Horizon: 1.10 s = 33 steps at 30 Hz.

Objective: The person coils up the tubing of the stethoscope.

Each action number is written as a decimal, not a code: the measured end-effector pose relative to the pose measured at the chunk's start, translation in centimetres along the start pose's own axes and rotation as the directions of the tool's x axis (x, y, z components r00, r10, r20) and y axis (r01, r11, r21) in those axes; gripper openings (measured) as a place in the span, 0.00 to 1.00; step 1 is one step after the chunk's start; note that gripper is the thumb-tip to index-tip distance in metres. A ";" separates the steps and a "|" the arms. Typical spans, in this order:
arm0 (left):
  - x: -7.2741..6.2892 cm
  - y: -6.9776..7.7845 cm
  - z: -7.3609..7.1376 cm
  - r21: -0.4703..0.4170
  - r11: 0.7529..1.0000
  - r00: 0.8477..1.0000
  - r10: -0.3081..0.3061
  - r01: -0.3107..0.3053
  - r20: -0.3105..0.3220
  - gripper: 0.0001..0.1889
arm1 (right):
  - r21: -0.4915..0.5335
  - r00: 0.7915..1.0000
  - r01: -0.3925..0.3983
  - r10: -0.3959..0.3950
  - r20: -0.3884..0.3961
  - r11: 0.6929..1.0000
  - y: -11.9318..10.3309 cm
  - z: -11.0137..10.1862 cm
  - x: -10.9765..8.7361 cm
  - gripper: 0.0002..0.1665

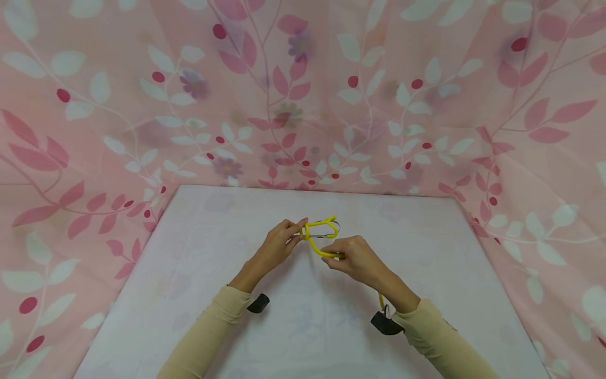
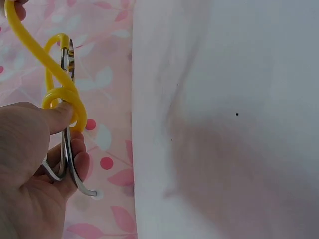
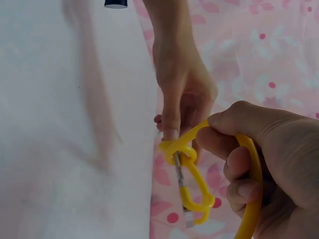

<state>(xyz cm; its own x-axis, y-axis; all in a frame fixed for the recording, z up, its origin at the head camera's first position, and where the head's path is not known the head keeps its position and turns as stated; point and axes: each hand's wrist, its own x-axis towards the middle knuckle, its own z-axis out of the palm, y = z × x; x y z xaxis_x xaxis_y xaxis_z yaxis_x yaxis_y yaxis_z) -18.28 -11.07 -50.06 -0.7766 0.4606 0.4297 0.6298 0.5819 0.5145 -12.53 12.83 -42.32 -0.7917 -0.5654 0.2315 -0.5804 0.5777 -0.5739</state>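
Held up in front of the body, my left hand [image 1: 276, 245] pinches a bent metal wire piece [image 2: 74, 169] between thumb and fingers. One bare end curves out below that hand in the left wrist view; the far end is covered in yellow. A thick, smooth yellow cord [image 1: 316, 250] is looped round the metal right at the left thumb. From this loop the cord runs to my right hand [image 1: 357, 258], which pinches it between thumb and forefinger. More cord passes through the right palm, and a length shows below the right wrist. The palm hides part of it.
Beneath the hands lies a white tabletop [image 1: 293, 337], with pink leaf-patterned cloth [image 1: 303, 105] behind and at both sides. Dark wrist-worn devices hang under the left wrist [image 1: 258, 303] and the right wrist [image 1: 387, 323].
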 end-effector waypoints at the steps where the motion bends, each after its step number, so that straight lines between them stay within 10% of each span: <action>1: 0.0 0.1 0.0 0.001 1.000 1.000 0.005 -0.005 0.004 0.31 | -0.013 1.000 0.010 -0.010 -0.009 1.000 -0.1 -0.1 0.1 0.10; 14: -0.2 1.3 0.0 0.031 0.999 0.986 -0.019 0.014 0.167 0.29 | -0.148 0.987 0.046 -0.068 -0.143 0.988 0.1 -2.3 1.8 0.11; 33: -0.8 3.6 -0.8 -0.058 0.995 0.979 0.087 -0.078 0.185 0.30 | 0.128 0.987 -0.107 0.120 -0.104 0.986 5.7 -3.2 5.3 0.13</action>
<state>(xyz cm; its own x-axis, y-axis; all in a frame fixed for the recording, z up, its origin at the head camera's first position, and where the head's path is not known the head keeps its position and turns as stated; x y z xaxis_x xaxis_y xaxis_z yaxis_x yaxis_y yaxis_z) -15.42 -9.86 -47.95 -0.7076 0.6257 0.3284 0.6881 0.5043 0.5218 -20.64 15.02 -41.86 -0.8712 -0.4275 0.2413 -0.4636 0.5545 -0.6911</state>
